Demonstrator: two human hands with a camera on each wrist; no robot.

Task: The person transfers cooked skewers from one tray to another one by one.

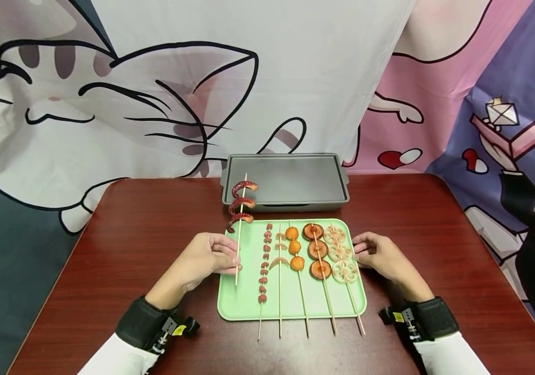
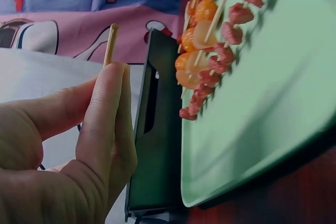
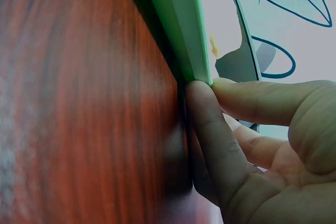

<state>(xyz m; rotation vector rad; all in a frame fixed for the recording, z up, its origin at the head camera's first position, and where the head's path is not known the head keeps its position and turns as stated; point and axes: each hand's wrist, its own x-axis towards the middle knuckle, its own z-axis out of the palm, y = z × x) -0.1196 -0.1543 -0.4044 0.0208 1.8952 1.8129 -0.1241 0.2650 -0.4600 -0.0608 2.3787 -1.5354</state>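
The left hand (image 1: 203, 260) pinches one octopus skewer (image 1: 240, 208) by its stick, raised over the left edge of the green tray (image 1: 244, 307). Five more skewers lie side by side on the tray. The right hand (image 1: 380, 256) grips the tray's right rim, fingers curled on it. One grey griddle pan (image 1: 286, 182) sits beyond, on the red-brown tabletop (image 1: 436, 234).

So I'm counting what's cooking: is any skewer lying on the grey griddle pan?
No, the grey griddle pan is bare; the octopus skewer is held by the left hand.
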